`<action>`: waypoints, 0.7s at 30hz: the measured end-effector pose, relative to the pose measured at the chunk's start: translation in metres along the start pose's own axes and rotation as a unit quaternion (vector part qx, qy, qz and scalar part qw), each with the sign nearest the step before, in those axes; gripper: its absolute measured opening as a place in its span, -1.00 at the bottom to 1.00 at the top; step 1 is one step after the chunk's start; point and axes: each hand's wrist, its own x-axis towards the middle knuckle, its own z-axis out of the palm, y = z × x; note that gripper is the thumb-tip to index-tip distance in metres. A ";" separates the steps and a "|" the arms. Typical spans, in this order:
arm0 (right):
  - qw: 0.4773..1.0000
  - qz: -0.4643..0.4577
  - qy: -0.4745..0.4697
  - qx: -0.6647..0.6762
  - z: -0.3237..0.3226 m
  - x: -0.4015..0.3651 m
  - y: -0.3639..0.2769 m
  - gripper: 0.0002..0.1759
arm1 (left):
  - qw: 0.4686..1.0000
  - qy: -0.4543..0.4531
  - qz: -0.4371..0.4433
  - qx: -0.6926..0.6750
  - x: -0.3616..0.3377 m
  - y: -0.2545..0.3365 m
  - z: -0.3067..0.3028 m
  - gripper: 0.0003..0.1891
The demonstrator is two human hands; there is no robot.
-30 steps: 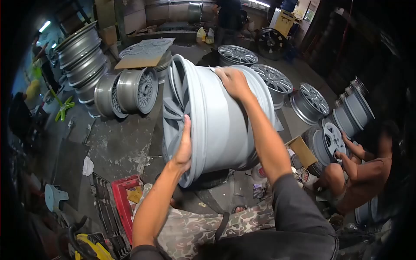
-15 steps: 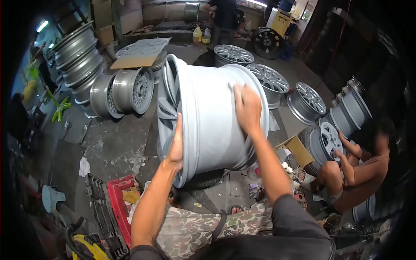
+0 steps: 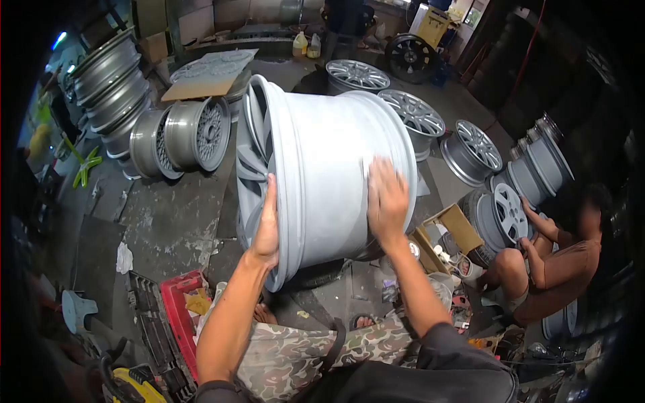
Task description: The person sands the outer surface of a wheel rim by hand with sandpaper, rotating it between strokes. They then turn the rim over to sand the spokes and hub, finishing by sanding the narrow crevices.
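Observation:
A large light grey wheel rim (image 3: 322,174) lies on its side in front of me, its spoked face turned left and its smooth barrel facing up. My left hand (image 3: 267,225) holds the rim's left edge, thumb up along the flange and the other fingers mostly hidden behind it. On the right part of the barrel is my right hand (image 3: 388,201), slightly blurred, its fingers pressed together over a small pale piece (image 3: 367,166) against the surface. What lies under the rim is mostly hidden.
Stacked rims (image 3: 111,84) stand at the left, with more rims (image 3: 413,114) behind on the right. A co-worker (image 3: 561,269) sits at the right, hands on another wheel (image 3: 510,211). Near my legs are a red case (image 3: 176,309) and an open cardboard box (image 3: 457,232).
My right hand has moved down the barrel, its fingers now flatter on the surface. The view has shifted slightly. My left hand keeps its hold on the rim's edge.

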 end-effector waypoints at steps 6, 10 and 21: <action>0.973 0.062 -0.202 0.099 0.046 0.147 0.048 -0.63 | 1.000 -0.003 -0.005 -0.018 -0.001 0.005 0.001 -0.22; 0.991 -0.069 -0.090 0.072 0.009 0.048 0.000 -0.62 | 1.000 -0.017 -0.012 -0.016 -0.002 0.008 0.003 -0.22; 0.994 -0.073 -0.036 -0.078 0.010 0.121 0.070 -0.69 | 0.999 0.006 0.001 0.050 0.000 0.010 0.004 -0.05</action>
